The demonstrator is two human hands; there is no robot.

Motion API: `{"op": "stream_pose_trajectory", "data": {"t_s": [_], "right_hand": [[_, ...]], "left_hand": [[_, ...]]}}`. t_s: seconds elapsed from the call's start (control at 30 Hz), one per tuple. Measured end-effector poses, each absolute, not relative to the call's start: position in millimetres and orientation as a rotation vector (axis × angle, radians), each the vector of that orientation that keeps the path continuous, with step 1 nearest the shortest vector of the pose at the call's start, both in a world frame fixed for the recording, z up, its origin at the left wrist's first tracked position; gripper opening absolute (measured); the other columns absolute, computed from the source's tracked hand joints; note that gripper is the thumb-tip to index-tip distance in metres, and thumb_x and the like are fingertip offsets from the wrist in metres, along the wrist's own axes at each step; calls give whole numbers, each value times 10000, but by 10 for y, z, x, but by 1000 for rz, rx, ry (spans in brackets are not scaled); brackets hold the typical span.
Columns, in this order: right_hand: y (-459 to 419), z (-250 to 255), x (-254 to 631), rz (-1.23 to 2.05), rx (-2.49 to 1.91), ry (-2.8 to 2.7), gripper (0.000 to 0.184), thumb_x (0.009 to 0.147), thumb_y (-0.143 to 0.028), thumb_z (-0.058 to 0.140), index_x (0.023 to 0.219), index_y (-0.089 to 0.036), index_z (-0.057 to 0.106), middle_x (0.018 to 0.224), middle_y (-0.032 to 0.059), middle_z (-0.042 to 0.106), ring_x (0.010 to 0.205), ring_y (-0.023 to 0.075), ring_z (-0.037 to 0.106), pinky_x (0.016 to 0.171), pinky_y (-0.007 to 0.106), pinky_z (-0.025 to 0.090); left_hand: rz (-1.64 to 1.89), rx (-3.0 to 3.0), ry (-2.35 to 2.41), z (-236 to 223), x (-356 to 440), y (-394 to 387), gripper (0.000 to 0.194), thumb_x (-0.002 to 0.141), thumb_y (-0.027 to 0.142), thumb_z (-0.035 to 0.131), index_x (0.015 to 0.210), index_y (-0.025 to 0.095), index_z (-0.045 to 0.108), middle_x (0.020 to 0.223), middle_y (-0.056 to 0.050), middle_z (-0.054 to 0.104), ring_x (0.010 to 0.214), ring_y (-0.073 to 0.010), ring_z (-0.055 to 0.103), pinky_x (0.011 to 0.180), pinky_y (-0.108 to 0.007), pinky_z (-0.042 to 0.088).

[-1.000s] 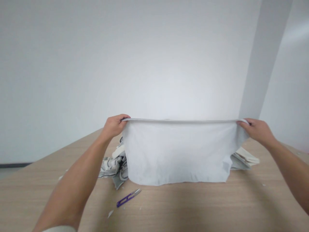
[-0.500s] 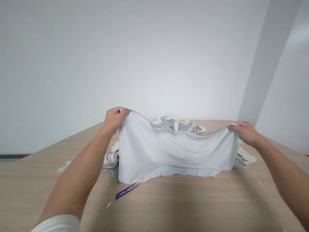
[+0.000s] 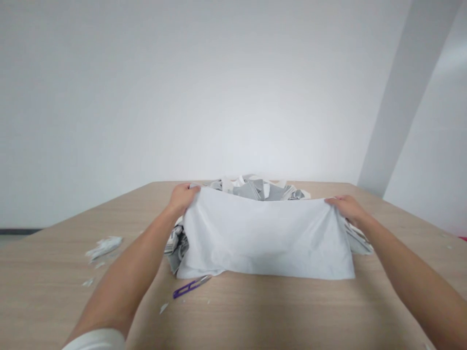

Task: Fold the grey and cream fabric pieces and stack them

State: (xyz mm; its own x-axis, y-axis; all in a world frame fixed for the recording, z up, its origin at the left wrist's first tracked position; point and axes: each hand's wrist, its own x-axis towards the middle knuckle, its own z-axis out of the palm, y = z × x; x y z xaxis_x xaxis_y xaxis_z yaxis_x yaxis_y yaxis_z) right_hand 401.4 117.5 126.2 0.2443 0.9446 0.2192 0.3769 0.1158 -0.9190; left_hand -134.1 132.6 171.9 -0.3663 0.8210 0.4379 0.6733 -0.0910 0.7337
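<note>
A white cloth (image 3: 266, 238) hangs stretched between my two hands, its lower edge at the tabletop. My left hand (image 3: 183, 198) is closed on its upper left corner, thumb over the edge. At the upper right corner, my right hand (image 3: 348, 209) pinches the fabric. Just in front of the cloth's lower left edge lies a pair of purple thread snips (image 3: 189, 288). Behind the cloth, heaped grey and white fabric pieces (image 3: 255, 188) show over its top edge. The cloth hides the middle of what lies behind it.
Crumpled striped fabric (image 3: 177, 248) sticks out left of the cloth, and folded fabric (image 3: 359, 240) on the right. White scraps (image 3: 104, 247) lie on the wooden table (image 3: 292, 316) at the left. A pale wall (image 3: 233, 87) stands behind the table.
Both my hands have come down and a little closer together. The cloth's sagging top edge is now nearly straight, and its lower edge has dropped nearer to me.
</note>
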Motion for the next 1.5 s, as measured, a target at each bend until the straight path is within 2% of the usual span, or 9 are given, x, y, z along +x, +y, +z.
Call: {"op": "stream_pose_trajectory", "data": {"t_s": [0.1,0.2,0.33,0.47,0.6,0.77,1.03,1.23,1.5], "right_hand": [[1131,1197,3672,996,-1335,-1280,213,636,-339,685,689,-134,657,627,80,678,559,183,612,513,262,456],[1106,1053,3280,1111,-1256,-1277,197,653,-330,656,712,-143,670,646,62,685,607,198,632,555,275,472],[1037,781,2752,1105,-1178,-1330,231,676,-382,632,646,-153,637,590,33,649,573,183,597,542,265,442],[877,625,2328,1093,-1069,-1486,352,748,-494,558,629,-164,591,545,3,589,504,141,503,497,245,371],[737,626,2034,988,-1005,-1582,386,776,-520,520,595,-180,505,491,-46,463,466,100,382,464,221,283],[658,700,1824,987,-966,-1528,336,734,-468,584,589,-188,468,495,-60,415,471,90,342,453,213,266],[602,826,1762,1055,-929,-1437,281,749,-460,547,657,-194,547,492,-39,492,449,110,415,421,215,317],[596,983,1822,1122,-904,-1529,222,761,-414,556,722,-198,586,421,-53,463,346,90,365,359,199,236],[668,1106,1836,1005,-966,-1536,281,749,-461,596,696,-186,619,400,-25,505,346,102,377,367,216,238]], "left_hand": [[1337,1762,1940,1541,-1176,1265,290,649,412,545,687,143,647,617,-30,608,638,-199,550,518,-246,342],[1292,1813,1847,1291,-926,1153,275,668,402,527,678,150,640,644,-24,617,654,-193,551,541,-245,349],[1261,1856,1747,969,-554,973,274,711,396,506,645,150,609,600,-11,581,631,-182,530,544,-246,339],[1283,1904,1625,820,-225,770,267,766,377,478,639,164,577,615,-1,570,639,-169,522,565,-244,348],[1313,1979,1383,816,48,516,283,815,386,468,680,163,576,644,6,575,626,-150,508,574,-238,371],[1315,2047,1252,872,278,297,262,825,368,490,721,155,601,673,4,598,641,-141,518,593,-232,388],[1381,1934,1268,982,393,358,198,805,342,516,763,181,624,695,-12,631,692,-177,568,608,-262,415],[1394,1863,1271,1077,354,455,159,762,309,539,759,176,627,699,-13,640,655,-176,570,577,-263,415],[1473,1873,1310,1180,418,490,208,807,355,522,778,185,638,705,-4,640,672,-160,561,611,-254,410]]}}
